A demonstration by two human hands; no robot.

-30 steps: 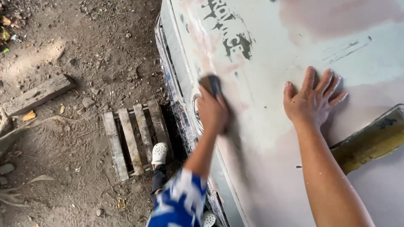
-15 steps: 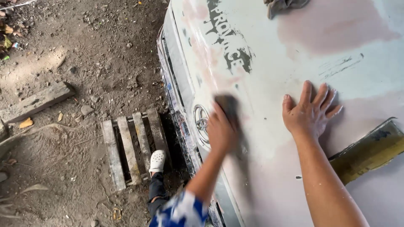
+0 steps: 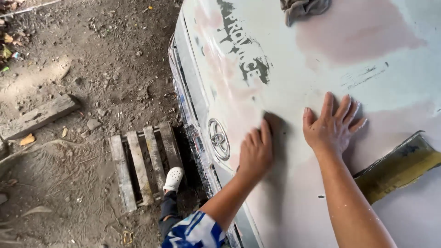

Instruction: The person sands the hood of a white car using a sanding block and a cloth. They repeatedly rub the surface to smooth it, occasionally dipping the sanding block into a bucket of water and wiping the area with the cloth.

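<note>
While flat and holding nothing, both hands (image 3: pixel 294 142) on dusty pale car hood (image 3: pixel 367 69) above dirt ground (image 3: pixel 92 69).

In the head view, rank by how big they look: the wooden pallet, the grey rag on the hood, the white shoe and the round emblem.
1. wooden pallet, clearly largest.
2. grey rag, partly cut off by the frame edge, so only its visible part counts.
3. and 4. round emblem and white shoe look alike; not ranked.
</note>
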